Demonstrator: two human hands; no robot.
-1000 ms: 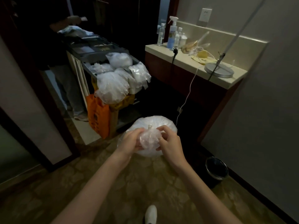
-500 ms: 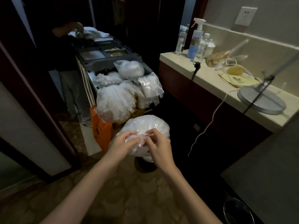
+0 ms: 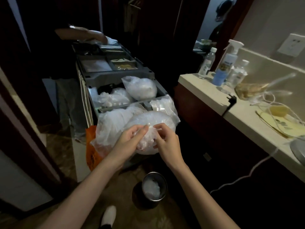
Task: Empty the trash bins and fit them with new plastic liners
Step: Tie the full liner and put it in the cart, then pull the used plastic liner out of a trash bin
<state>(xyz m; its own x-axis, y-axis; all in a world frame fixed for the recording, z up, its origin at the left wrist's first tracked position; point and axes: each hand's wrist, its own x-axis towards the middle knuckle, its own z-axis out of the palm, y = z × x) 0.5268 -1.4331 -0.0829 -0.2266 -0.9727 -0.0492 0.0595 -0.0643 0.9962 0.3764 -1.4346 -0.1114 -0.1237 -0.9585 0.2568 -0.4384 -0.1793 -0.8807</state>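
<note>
I hold a full, clear plastic trash bag (image 3: 153, 119) in the air in front of the grey housekeeping cart (image 3: 115, 76). My left hand (image 3: 130, 141) and my right hand (image 3: 166, 141) both pinch its gathered neck at the top. On the floor just below stands a small dark round trash bin (image 3: 154, 189) with crumpled white plastic inside. Several other filled clear bags (image 3: 140, 87) lie in the cart's tray and hang at its near end.
An orange bag (image 3: 91, 151) hangs on the cart's near left corner. Another person stands behind the cart, a hand over its top. A counter (image 3: 206, 95) at right carries bottles, a spray bottle, a plug and white cables. My white shoe (image 3: 109, 215) shows at the bottom.
I have stepped closer to the cart, carrying the bag up to its near end. The floor bin, hidden behind the bag before, now shows below my hands. Both hands keep working the bag's neck.
</note>
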